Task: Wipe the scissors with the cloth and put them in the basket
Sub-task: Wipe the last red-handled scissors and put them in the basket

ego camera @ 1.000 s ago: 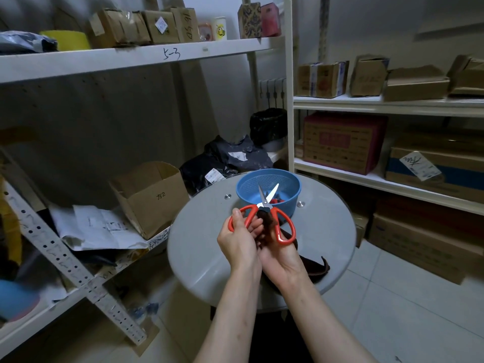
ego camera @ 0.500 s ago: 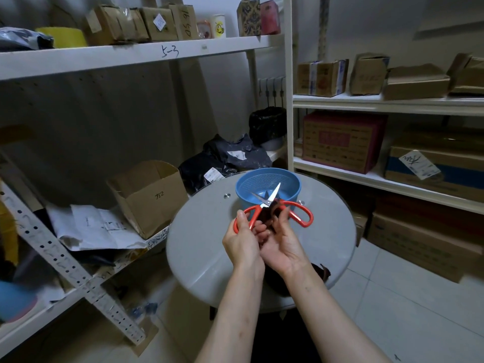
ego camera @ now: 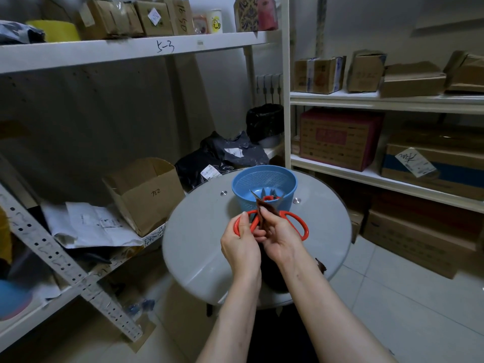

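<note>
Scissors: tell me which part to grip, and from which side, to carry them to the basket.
Grip the scissors by the orange handle loops, coming from the near side. The blades are spread and point away toward the basket, partly covered by the cloth that the right hand pinches. The left hand holds the left loop; the right loop is free.

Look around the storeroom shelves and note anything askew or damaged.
A perforated metal strut leans diagonally across the left shelving instead of standing upright. Behind it, crumpled papers lie loose on the shelf beside an open cardboard box.
</note>
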